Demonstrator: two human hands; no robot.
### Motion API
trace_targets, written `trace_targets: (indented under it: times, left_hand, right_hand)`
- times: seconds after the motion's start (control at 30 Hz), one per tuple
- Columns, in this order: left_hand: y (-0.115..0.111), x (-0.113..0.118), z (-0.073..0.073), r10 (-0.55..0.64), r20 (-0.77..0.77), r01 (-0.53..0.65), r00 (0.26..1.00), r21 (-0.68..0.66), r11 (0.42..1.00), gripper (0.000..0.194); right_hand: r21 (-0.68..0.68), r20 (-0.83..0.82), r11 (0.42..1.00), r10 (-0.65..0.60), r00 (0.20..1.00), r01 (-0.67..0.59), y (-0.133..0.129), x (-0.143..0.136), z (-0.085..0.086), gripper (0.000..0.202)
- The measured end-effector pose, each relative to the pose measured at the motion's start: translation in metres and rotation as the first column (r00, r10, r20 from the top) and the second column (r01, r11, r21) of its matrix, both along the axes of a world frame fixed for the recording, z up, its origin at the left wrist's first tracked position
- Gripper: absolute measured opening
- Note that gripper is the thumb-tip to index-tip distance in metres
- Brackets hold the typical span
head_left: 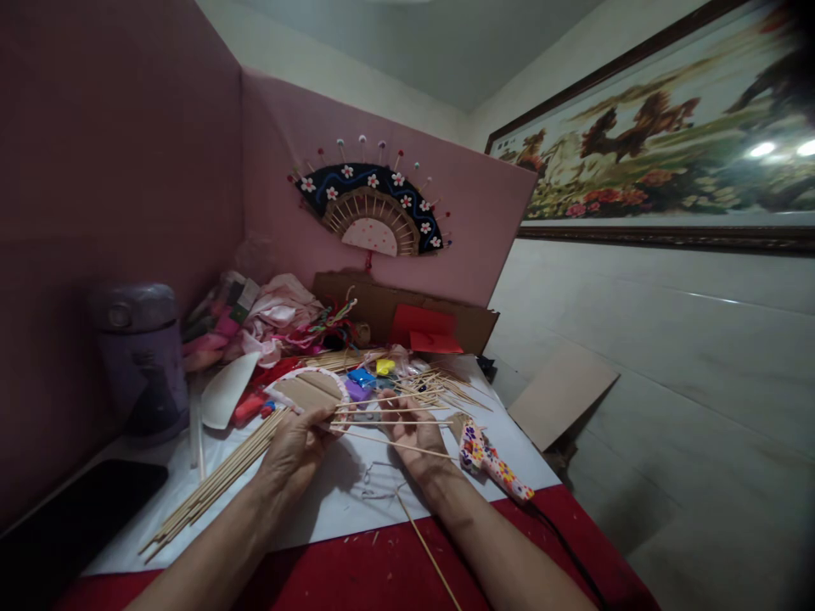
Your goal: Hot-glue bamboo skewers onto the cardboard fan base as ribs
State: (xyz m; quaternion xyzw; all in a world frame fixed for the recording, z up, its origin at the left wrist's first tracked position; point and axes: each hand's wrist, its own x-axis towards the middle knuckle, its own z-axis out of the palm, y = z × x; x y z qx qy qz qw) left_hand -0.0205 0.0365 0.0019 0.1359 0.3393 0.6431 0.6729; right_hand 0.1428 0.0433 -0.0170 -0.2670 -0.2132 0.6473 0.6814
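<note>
My left hand (298,445) is closed, thumb and fingers pinching the near ends of a few thin bamboo sticks (391,422) that spread to the right. Right behind its fingers is a half-round cardboard piece (308,389) with a pale, dough-like rim; whether the hand also grips it cannot be made out. My right hand (413,434) is palm up beneath the sticks, fingers apart and slightly curled, with the sticks crossing over it. Beside the left forearm lies a bundle of bamboo sticks (213,484). A flower-patterned glue gun (487,462) rests right of the right hand.
Behind the hands are loose sticks (446,386), blue clay packets (362,378) and red paper (424,329). A purple bottle (143,365) and black phone (89,509) stand and lie left. A decorated fan (373,208) hangs on the pink panel. The glue gun's cord (564,543) trails forward.
</note>
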Motion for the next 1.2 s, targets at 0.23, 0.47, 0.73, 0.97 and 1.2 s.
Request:
trace_targets:
  times: [0.23, 0.47, 0.73, 0.97, 1.2]
  left_hand:
    - [0.006, -0.003, -0.009, -0.044, -0.112, 0.054, 0.993, 0.087, 0.995, 0.017]
    - [0.003, -0.003, -0.006, -0.060, -0.131, 0.077, 0.990, 0.123, 0.989, 0.015]
    - [0.002, -0.004, -0.008, -0.074, -0.193, 0.100, 0.978, 0.124, 0.987, 0.008]
    - [-0.003, -0.002, -0.003, -0.066, -0.165, 0.089, 0.984, 0.136, 0.987, 0.008]
    - [-0.004, 0.001, -0.003, -0.095, -0.170, 0.120, 0.981, 0.147, 0.982, 0.006]
  right_hand:
    - [0.071, 0.120, 0.986, 0.140, 0.983, -0.150, -0.003, -0.001, -0.001, 0.030]
    - [0.116, 0.445, 0.970, 0.140, 0.884, -0.212, -0.013, -0.012, -0.007, 0.016]
    - [0.146, 0.525, 0.957, 0.140, 0.839, -0.251, -0.019, -0.014, -0.004, 0.018]
    - [0.171, 0.589, 0.951, 0.110, 0.801, -0.256, -0.022, -0.016, -0.003, 0.022]
    - [0.150, 0.570, 0.953, 0.134, 0.811, -0.263, -0.024, -0.019, 0.000, 0.022]
